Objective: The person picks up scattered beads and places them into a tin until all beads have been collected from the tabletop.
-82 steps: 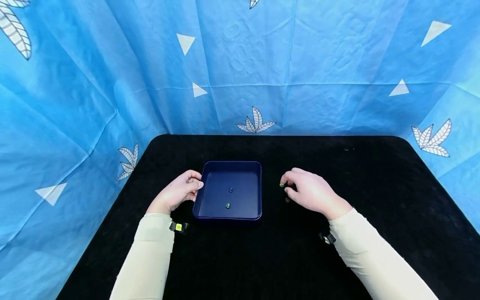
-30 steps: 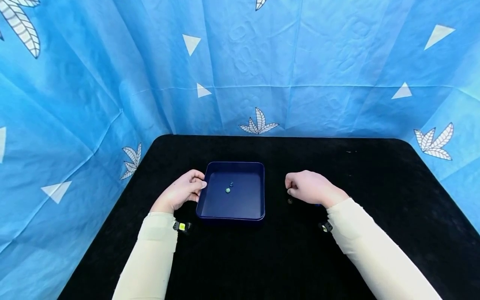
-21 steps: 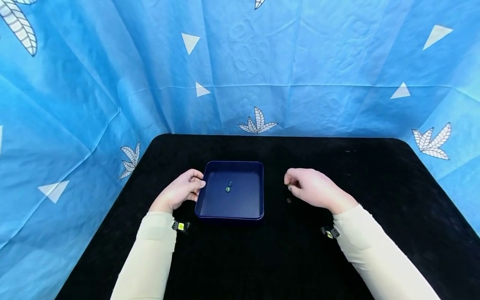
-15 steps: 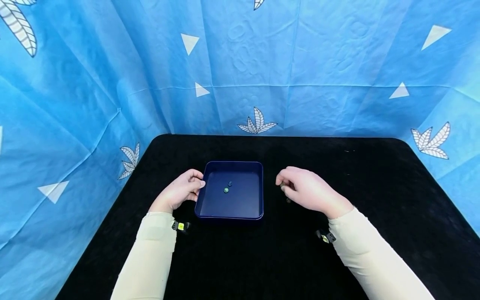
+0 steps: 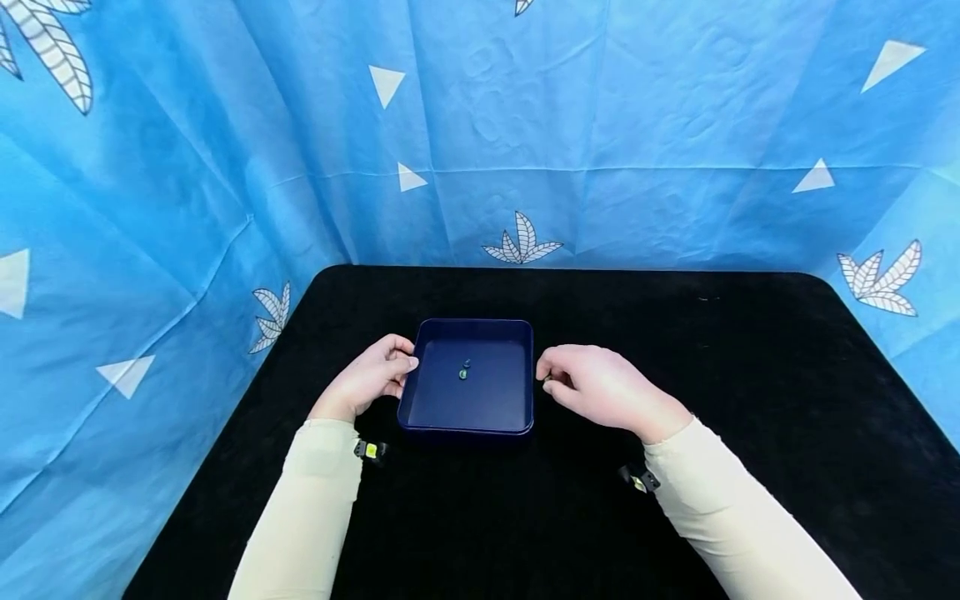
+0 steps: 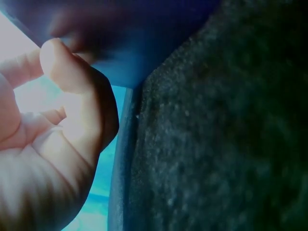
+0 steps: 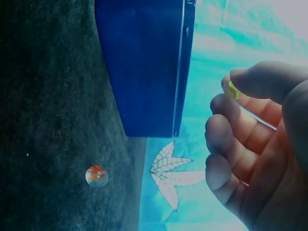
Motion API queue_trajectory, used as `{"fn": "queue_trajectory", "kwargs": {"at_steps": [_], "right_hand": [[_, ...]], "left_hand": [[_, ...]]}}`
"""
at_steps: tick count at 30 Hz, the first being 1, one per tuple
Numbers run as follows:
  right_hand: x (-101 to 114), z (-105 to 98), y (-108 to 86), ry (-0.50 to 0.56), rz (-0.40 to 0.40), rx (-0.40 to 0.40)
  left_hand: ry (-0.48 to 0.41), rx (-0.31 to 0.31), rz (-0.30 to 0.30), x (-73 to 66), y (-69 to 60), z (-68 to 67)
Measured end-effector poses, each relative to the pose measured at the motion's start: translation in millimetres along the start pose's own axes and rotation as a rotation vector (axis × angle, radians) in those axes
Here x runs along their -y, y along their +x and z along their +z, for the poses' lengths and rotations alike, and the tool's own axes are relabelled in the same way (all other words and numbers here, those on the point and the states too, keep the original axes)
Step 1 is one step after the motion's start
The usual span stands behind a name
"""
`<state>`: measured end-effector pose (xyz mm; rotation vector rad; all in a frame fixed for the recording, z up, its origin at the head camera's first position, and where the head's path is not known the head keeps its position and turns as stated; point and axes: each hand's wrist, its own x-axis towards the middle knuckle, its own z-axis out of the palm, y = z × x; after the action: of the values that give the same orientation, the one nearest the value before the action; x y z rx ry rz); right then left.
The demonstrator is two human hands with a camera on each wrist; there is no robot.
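Two hands in use, neither released. With the left hand, gripping the tray at its left wall, with the thumb at the rim. With the right hand, pinching a yellow marble between thumb and forefinger, and curling the other fingers toward the palm. Holding that marble outside the tray, just beside its right wall. Inside the tray, about at the middle of its floor, a green marble, with a dark marble just behind; too small to tell whether touching. In the right wrist view, on the black table, an orange marble, clear in part, near the tray and apart from the fingers. On both arms, pale sleeves. Beyond the table's far edge, a blue curtain with white triangles and leaf prints.
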<state>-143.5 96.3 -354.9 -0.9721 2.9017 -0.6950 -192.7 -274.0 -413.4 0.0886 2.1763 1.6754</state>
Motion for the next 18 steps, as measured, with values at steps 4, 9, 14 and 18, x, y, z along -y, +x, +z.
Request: {"fn": "queue_trajectory", "kwargs": {"at_steps": [4, 9, 14, 18], "right_hand": [[1, -1, 0.4, 0.004, 0.005, 0.002], [7, 2, 3.2, 0.014, 0.002, -0.015], [11, 6, 6.7, 0.006, -0.025, -0.044], [14, 8, 9.1, 0.006, -0.024, -0.057]], "left_hand": [[0.006, -0.012, -0.003, -0.3, -1.0, 2.8], [-0.002, -0.05, 0.011, 4.3, -1.9, 4.1], [-0.009, -0.064, 0.013, 6.4, -2.8, 4.3], [-0.021, -0.049, 0.031, 4.7, -2.3, 6.2]]}}
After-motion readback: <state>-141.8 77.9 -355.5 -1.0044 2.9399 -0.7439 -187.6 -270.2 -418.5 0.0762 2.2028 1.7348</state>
